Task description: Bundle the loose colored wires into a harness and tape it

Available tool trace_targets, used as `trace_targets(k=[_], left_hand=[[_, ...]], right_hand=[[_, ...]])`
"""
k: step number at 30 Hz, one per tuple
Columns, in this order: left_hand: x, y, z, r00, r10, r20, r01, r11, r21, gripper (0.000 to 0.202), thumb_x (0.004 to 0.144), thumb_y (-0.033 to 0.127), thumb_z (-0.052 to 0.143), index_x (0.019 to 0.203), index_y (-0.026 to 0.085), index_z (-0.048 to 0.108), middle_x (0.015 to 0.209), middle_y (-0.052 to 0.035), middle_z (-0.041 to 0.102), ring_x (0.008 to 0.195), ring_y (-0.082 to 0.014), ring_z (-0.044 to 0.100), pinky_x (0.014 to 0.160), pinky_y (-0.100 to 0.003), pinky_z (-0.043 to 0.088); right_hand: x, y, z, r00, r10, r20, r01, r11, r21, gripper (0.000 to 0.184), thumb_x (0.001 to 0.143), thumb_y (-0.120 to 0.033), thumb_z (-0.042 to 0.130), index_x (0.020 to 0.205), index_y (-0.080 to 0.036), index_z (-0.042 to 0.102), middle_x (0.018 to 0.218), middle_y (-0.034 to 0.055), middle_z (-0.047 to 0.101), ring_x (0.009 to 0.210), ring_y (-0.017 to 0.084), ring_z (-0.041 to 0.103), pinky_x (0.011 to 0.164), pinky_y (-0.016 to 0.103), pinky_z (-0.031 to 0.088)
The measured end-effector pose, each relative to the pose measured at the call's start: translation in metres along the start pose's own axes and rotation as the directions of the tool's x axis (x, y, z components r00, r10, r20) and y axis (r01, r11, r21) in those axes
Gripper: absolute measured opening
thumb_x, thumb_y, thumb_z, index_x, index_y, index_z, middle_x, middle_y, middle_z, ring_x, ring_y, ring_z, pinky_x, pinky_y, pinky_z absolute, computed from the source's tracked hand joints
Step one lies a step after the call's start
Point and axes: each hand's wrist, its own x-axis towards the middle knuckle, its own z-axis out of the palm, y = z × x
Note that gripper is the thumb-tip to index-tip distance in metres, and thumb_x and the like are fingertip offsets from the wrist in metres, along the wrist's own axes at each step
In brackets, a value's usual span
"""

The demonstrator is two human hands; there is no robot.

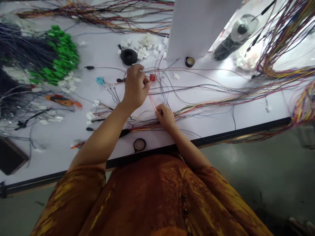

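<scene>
My left hand is closed in a pinch above the table; what its fingertips hold is hidden. Just right of those fingertips is a small red connector. Thin red wires run from below it down to my right hand, whose thumb and fingers are pinched on them. Under and beside both hands lies a wiring bundle of many colours, stretching off to the right. A light-blue connector on wires rests left of my left hand.
Black tape rolls lie around the hands. Farther left are an orange cutter-like tool, a heap of green connectors and a dark flat object. A white upright panel stands behind. More wire bundles hang at right.
</scene>
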Motion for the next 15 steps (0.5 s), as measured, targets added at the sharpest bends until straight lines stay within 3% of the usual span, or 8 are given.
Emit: trace_targets(k=[3,5,7,9,11,15], left_hand=[[-0.033,0.017,-0.012,0.990,-0.120,0.068,0.135,0.943,-0.305,0.019,0.086,0.027,0.075,0.079,0.022,0.058,0.090,-0.0040,0.066,0.095,-0.0178,0.063,0.077,-0.032,0.053],[-0.053,0.022,-0.023,0.949,-0.284,0.139,0.315,0.817,-0.483,0.018,0.088,0.032,0.071,0.081,0.021,0.059,0.070,0.0009,0.059,0.068,-0.0118,0.059,0.059,-0.025,0.047],[-0.070,0.020,-0.036,0.891,-0.410,0.193,0.438,0.667,-0.603,0.014,0.090,0.032,0.069,0.085,0.020,0.062,0.060,0.0042,0.051,0.054,-0.0083,0.051,0.051,-0.021,0.041],[-0.085,0.016,-0.050,0.858,-0.465,0.218,0.477,0.566,-0.672,0.011,0.092,0.029,0.066,0.089,0.018,0.067,0.056,0.0047,0.046,0.050,-0.0070,0.048,0.048,-0.019,0.039],[-0.098,0.011,-0.062,0.846,-0.481,0.229,0.481,0.502,-0.719,0.014,0.094,0.026,0.063,0.089,0.015,0.071,0.054,0.0042,0.044,0.049,-0.0064,0.047,0.047,-0.018,0.039],[-0.111,0.005,-0.076,0.833,-0.507,0.223,0.460,0.409,-0.788,0.016,0.095,0.027,0.063,0.084,0.017,0.070,0.057,0.0029,0.050,0.052,-0.0062,0.053,0.047,-0.016,0.043]], right_hand=[[0.001,0.002,0.000,1.000,0.003,0.009,-0.003,0.999,0.038,0.026,0.090,-0.024,0.052,0.114,-0.016,0.061,0.090,0.0056,0.071,0.078,0.020,0.064,0.078,0.032,0.045],[0.001,0.005,-0.003,0.998,-0.062,0.032,0.059,0.994,0.088,0.024,0.089,-0.027,0.055,0.108,-0.017,0.064,0.091,0.0058,0.072,0.080,0.019,0.064,0.080,0.032,0.047],[0.001,0.008,-0.007,0.986,-0.151,0.076,0.136,0.975,0.177,0.019,0.088,-0.032,0.057,0.095,-0.018,0.068,0.091,0.0056,0.072,0.084,0.019,0.065,0.082,0.032,0.047],[0.003,0.010,-0.011,0.975,-0.180,0.130,0.139,0.951,0.276,0.020,0.087,-0.035,0.058,0.086,-0.019,0.069,0.085,0.0041,0.071,0.081,0.018,0.064,0.079,0.031,0.047],[0.005,0.012,-0.014,0.981,-0.119,0.154,0.062,0.941,0.332,0.021,0.086,-0.037,0.058,0.084,-0.018,0.069,0.075,0.0016,0.067,0.070,0.015,0.058,0.070,0.029,0.044],[0.006,0.010,-0.012,0.998,-0.033,0.060,0.013,0.952,0.306,0.018,0.083,-0.034,0.058,0.078,-0.018,0.065,0.064,-0.0021,0.055,0.060,0.012,0.047,0.062,0.028,0.037]])
